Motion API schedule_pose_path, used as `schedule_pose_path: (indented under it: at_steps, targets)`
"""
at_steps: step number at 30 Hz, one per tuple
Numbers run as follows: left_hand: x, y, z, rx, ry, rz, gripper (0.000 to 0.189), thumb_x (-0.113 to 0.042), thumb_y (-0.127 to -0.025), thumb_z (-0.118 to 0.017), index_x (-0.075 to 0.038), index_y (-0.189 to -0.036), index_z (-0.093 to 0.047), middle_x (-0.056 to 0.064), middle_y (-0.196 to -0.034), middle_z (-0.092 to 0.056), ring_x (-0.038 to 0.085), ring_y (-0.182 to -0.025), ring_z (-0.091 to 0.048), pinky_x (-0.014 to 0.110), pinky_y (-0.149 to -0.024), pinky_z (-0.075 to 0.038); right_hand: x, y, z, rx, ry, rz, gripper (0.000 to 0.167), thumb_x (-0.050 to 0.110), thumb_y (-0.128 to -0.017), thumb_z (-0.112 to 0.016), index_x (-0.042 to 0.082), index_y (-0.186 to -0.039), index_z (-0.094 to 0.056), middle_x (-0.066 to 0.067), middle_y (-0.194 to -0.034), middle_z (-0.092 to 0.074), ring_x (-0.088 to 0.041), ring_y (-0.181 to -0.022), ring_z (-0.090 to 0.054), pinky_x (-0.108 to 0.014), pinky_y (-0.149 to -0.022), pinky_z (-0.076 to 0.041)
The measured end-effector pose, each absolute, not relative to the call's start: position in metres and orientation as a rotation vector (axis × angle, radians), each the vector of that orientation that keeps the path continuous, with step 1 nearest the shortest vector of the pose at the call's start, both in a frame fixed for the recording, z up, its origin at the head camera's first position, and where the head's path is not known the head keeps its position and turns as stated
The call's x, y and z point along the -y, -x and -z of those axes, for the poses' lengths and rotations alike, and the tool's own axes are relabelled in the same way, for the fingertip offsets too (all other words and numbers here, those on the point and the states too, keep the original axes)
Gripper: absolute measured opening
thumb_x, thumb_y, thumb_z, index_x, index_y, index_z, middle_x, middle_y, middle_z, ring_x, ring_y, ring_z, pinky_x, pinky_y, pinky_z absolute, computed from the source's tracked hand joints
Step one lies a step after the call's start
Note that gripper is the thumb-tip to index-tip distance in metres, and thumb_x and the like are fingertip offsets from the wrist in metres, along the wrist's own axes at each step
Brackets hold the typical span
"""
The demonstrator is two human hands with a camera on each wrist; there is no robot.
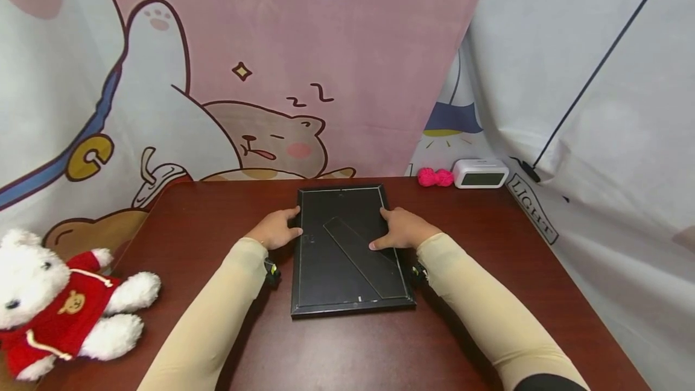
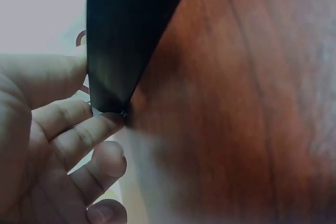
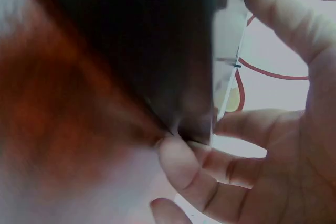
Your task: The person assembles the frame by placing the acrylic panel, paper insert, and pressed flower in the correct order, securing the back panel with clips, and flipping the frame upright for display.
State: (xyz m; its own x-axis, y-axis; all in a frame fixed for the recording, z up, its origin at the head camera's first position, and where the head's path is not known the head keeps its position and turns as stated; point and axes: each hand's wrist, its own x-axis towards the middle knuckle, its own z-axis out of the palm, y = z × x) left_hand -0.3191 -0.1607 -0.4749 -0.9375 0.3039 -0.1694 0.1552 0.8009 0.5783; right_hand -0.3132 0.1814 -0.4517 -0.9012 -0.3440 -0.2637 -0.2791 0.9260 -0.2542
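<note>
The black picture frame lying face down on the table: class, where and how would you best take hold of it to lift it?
Grip the picture frame by its two long side edges, one hand from each side, probably thumbs on the back. It lies flat, so only the thin rims are graspable.

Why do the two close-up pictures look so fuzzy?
Left wrist view: the camera sits too close, so the black frame and table blur. Right wrist view: blurrier still, only the right hand half sharp. Head view: sharp, evenly lit, edges bent by a wide lens.
</note>
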Motion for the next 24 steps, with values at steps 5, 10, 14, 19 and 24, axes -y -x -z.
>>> schedule_pose_path:
  at_steps: [5, 10, 14, 19, 24]
  targets:
    - [0.1622, 0.3193, 0.4748, -2.747, -0.342, -0.838, 0.069, -0.022, -0.104, -0.065, -0.004, -0.164, -0.035, 0.020, -0.166, -0.040, 0.040, -0.153, -0.038, 0.056, -0.124, -0.031, -0.1784, 0.3148, 0.4488, -2.803, 0.509, 0.163, 0.110, 0.068, -0.082, -0.077, -0.002, -0.159, -0.042, -0.027, -0.156, -0.051, -0.042, -0.146, -0.048, -0.056, -0.118, -0.040]
    - [0.1616, 0.3195, 0.4747, -2.744, -0.353, -0.844, 0.069, -0.022, -0.104, -0.064, -0.004, -0.164, -0.035, 0.020, -0.167, -0.038, 0.041, -0.153, -0.038, 0.058, -0.123, -0.031, -0.1784, 0.3118, 0.4501, -2.832, 0.432, 0.190, 0.112, 0.068, -0.079, -0.081, -0.001, -0.159, -0.042, -0.027, -0.153, -0.054, -0.042, -0.140, -0.054, -0.060, -0.113, -0.045]
    - [0.1612, 0.3199, 0.4761, -2.745, -0.344, -0.837, 0.069, -0.022, -0.104, -0.065, -0.004, -0.164, -0.036, 0.020, -0.166, -0.039, 0.041, -0.153, -0.038, 0.058, -0.123, -0.031, -0.1782, 0.3089, 0.4513, -2.846, 0.398, 0.226, 0.111, 0.066, -0.079, -0.083, 0.001, -0.159, -0.043, -0.025, -0.152, -0.056, -0.041, -0.137, -0.057, -0.061, -0.111, -0.047]
    - [0.1612, 0.3213, 0.4787, -2.742, -0.330, -0.835, 0.070, -0.023, -0.104, -0.066, -0.006, -0.164, -0.035, 0.019, -0.167, -0.039, 0.040, -0.153, -0.038, 0.058, -0.123, -0.031, -0.1781, 0.3092, 0.4512, -2.841, 0.426, 0.155, 0.108, 0.068, -0.080, -0.080, 0.003, -0.159, -0.045, -0.025, -0.153, -0.055, -0.041, -0.138, -0.056, -0.061, -0.110, -0.047]
    - [0.1614, 0.3205, 0.4758, -2.744, -0.342, -0.841, 0.069, -0.022, -0.104, -0.066, -0.005, -0.164, -0.035, 0.020, -0.166, -0.039, 0.041, -0.153, -0.038, 0.058, -0.123, -0.031, -0.1758, 0.3137, 0.4468, -2.834, 0.468, 0.044, 0.106, 0.072, -0.080, -0.077, 0.005, -0.158, -0.048, -0.021, -0.152, -0.057, -0.037, -0.139, -0.055, -0.061, -0.105, -0.051]
